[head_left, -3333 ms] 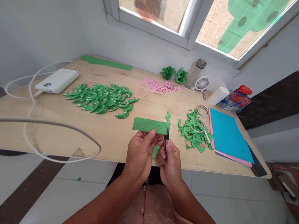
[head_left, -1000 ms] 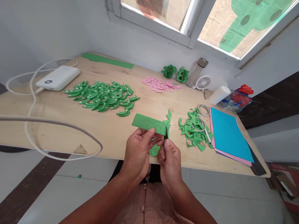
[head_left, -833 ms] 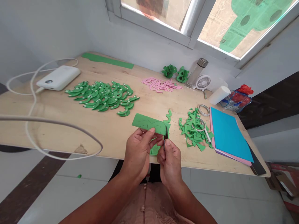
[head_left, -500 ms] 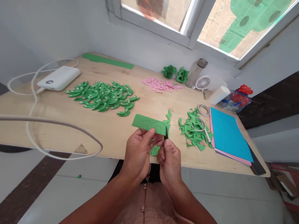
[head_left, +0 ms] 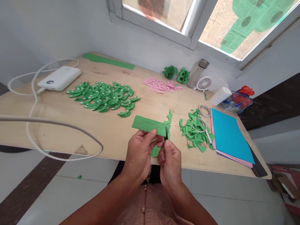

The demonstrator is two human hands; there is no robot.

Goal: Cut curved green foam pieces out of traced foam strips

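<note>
My left hand point(head_left: 140, 150) pinches the lower edge of a green paper strip point(head_left: 146, 124) marked with a drawn wavy outline. In my right hand point(head_left: 170, 159) is a pair of scissors point(head_left: 166, 133), closed in my fingers, its dark blades at the strip's right end; the handles are mostly hidden by my grip. More green paper point(head_left: 155, 152) shows below, partly covered by my hands. Just beyond the strip lies a wavy green cut-out point(head_left: 169, 117) on the wooden table point(head_left: 110, 131).
Curved green pieces point(head_left: 103, 97) are heaped left, pink cut-outs point(head_left: 161, 85) farther back. On the right are green scraps point(head_left: 195, 131) under a magnifying glass point(head_left: 206, 132), a tape roll point(head_left: 204, 111) and blue paper point(head_left: 231, 134). A white cable point(head_left: 67, 122) loops near the left front edge.
Both hands stay in nearly the same place. The strip has tilted slightly, and the scissor blades at its right end look a little more upright and closer together.
</note>
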